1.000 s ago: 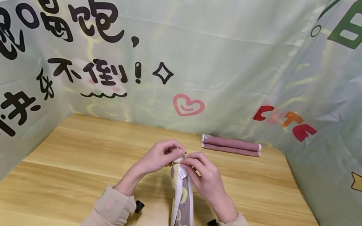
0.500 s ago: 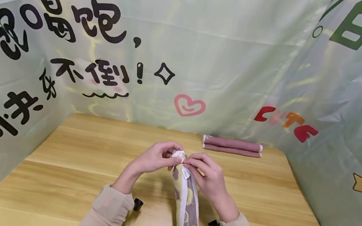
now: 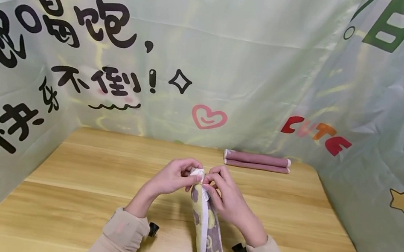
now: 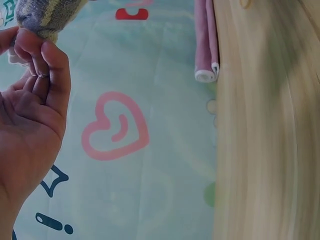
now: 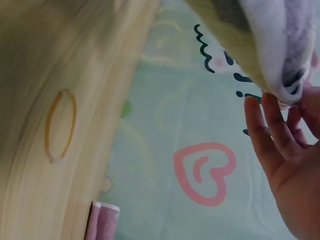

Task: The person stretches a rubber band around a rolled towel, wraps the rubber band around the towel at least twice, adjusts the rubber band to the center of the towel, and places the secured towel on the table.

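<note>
A purple and yellow patterned towel [image 3: 213, 248] with white edging hangs lengthwise down toward the front of the table, its top end bunched. My left hand [image 3: 173, 177] pinches that bunched white end between thumb and fingers. From the other side, my right hand [image 3: 232, 201] pinches the towel just below it, beside a small white label [image 3: 205, 196]. In the left wrist view, the fingertips of the left hand [image 4: 35, 95] meet the cloth's gathered tip [image 4: 45, 20]. The right wrist view has the right hand [image 5: 290, 150] at the lower tip of the towel [image 5: 265, 45].
A rolled mauve towel [image 3: 257, 159] with white ends lies at the table's back edge, right of centre. A tan rubber band [image 5: 74, 115] lies on the wooden table [image 3: 83, 169]. Printed cloth walls [image 3: 263, 74] enclose the table's back and sides.
The towel's lower part has swung to the right and turned, showing more of its yellow side. Both hands keep their hold at the bunched end, with small finger shifts on the right.
</note>
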